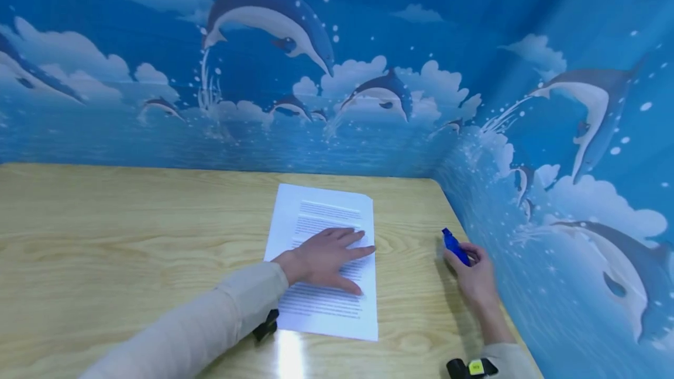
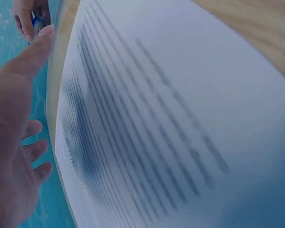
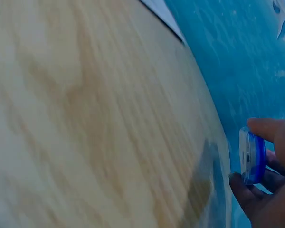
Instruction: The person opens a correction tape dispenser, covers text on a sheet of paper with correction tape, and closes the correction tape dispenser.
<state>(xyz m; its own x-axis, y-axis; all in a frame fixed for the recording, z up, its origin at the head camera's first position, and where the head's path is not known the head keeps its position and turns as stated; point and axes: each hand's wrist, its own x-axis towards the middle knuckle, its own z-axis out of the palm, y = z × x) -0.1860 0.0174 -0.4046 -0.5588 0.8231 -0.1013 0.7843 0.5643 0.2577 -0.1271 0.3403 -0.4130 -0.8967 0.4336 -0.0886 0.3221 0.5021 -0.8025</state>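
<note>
A printed sheet of paper [image 1: 326,314] lies on the table, its lines of text partly covered by my left hand [image 1: 327,259]. That hand is over the middle of the page with fingers spread. In the left wrist view, the thumb and fingers of the left hand [image 2: 14,118] show beside the paper [image 2: 218,61]. To the right, near the table edge, my right hand [image 1: 476,274] holds a blue correction tape dispenser [image 1: 455,248] between thumb and fingers. The right wrist view shows the dispenser's [image 3: 251,156] clear side and blue side pinched by the right hand [image 3: 275,175].
The light wood table [image 1: 131,238] extends widely to the left. A blue curtain [image 1: 368,139] printed with dolphins hangs along the back and right table edges, close to my right hand. Each wrist has a small black camera, seen at the left wrist [image 1: 265,325].
</note>
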